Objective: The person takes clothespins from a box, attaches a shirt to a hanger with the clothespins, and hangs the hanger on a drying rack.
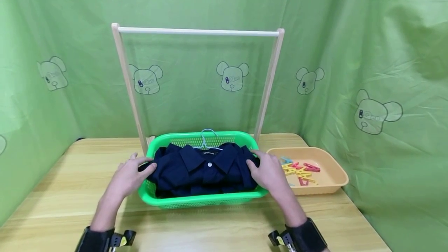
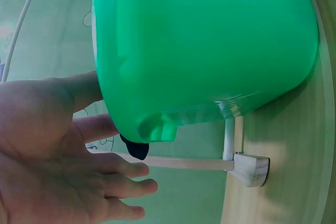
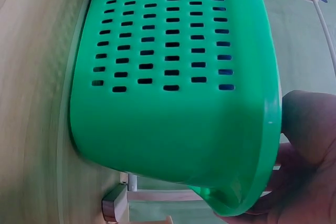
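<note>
Green backdrop; dark shirt in basket, between left grip and right grip, both pinching its sides.

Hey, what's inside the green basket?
In the green basket: a navy collared shirt with a white button, and a pale hanger at its collar. Whatever lies under the shirt is covered, so I can't tell.

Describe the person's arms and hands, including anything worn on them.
The left hand and right hand wear no gloves, and no sleeves show on the forearms. Each arm wears a wide black band with a small dark device on its inner side, bearing a yellow patch.
</note>
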The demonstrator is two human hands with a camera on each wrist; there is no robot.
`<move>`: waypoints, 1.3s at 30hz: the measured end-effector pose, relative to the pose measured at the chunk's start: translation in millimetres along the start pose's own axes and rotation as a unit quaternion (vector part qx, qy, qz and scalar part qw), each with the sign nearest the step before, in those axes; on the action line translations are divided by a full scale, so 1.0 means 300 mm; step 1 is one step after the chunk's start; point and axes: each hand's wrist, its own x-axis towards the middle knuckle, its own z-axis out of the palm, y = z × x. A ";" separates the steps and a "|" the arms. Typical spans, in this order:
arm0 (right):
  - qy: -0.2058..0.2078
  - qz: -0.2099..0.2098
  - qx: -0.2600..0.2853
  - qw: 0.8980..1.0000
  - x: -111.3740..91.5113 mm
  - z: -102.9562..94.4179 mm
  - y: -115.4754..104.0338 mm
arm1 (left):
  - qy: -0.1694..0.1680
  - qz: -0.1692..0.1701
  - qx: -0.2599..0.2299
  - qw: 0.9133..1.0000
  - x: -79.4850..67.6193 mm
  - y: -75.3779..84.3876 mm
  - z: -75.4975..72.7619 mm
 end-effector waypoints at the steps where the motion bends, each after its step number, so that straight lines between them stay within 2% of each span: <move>1: -0.001 0.001 0.000 1.000 -0.002 0.002 0.001 | -0.001 0.001 0.001 1.000 0.001 0.000 0.003; 13: -0.015 0.003 -0.010 1.000 -0.004 0.004 0.009 | -0.007 -0.004 0.016 1.000 0.007 -0.015 0.014; 32: -0.018 0.015 0.023 0.999 0.020 0.010 0.043 | -0.008 -0.008 0.000 1.000 0.005 -0.020 0.011; 39: 0.004 0.017 0.031 0.999 0.022 0.019 0.053 | 0.016 -0.003 0.000 1.000 0.004 -0.016 0.013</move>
